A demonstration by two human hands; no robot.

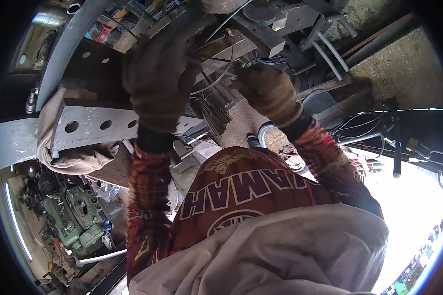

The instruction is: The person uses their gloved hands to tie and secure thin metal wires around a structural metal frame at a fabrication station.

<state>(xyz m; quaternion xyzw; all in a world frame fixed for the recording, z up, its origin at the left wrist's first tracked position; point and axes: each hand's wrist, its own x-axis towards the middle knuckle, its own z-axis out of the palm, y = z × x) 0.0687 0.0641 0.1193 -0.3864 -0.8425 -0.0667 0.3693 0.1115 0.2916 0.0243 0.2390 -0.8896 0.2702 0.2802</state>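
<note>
Both my hands wear brown work gloves and are raised over a cluttered metal bench. My left hand [157, 83] is smeared by motion, beside a steel bar with round holes [88, 126]; its finger pose is unclear. My right hand [268, 93] has its fingers curled in. Whatever it may hold is hidden. Between the hands a thin wire [230, 61] bends in a loose curve past a flat steel bar [238, 45]. A bundle of thin metal rods [214, 110] lies below, between my wrists.
A beige cloth [79, 162] hangs around the holed bar's left end. A green machine [74, 211] stands at lower left. Bent metal rods [330, 56] stick out at upper right, near a block-ended steel beam [266, 39]. Black cables [362, 123] hang on the right.
</note>
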